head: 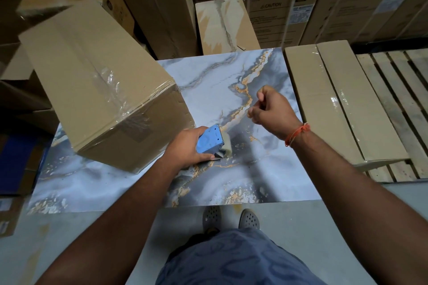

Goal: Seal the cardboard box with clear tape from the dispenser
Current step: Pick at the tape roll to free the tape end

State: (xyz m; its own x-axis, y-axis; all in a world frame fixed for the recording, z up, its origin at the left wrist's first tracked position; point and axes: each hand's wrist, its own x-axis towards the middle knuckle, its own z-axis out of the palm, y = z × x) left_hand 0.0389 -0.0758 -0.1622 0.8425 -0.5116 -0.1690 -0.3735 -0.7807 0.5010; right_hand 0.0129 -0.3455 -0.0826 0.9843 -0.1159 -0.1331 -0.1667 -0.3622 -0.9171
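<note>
We see the cardboard box [97, 85] resting on the marble-patterned table [215, 81], filling the surface from about nine to eleven o'clock, with clear tape [108, 85] running wrinkled along its top seam and down over the near edge. Just beside the box's near corner, at roughly six o'clock of the table, our left hand [187, 148] wraps its fingers firmly around the blue tape dispenser [210, 140], whose roll end points toward three o'clock, low over the table; we cannot tell if it touches. Our right hand [271, 109], with an orange thread [297, 133] at the wrist, hovers at about three o'clock of the dispenser, its fingers curled narrow with thumb and forefinger pinched together; whether a tape end lies between them we cannot tell. A long taped carton [342, 102] lies beside the table at three o'clock.
</note>
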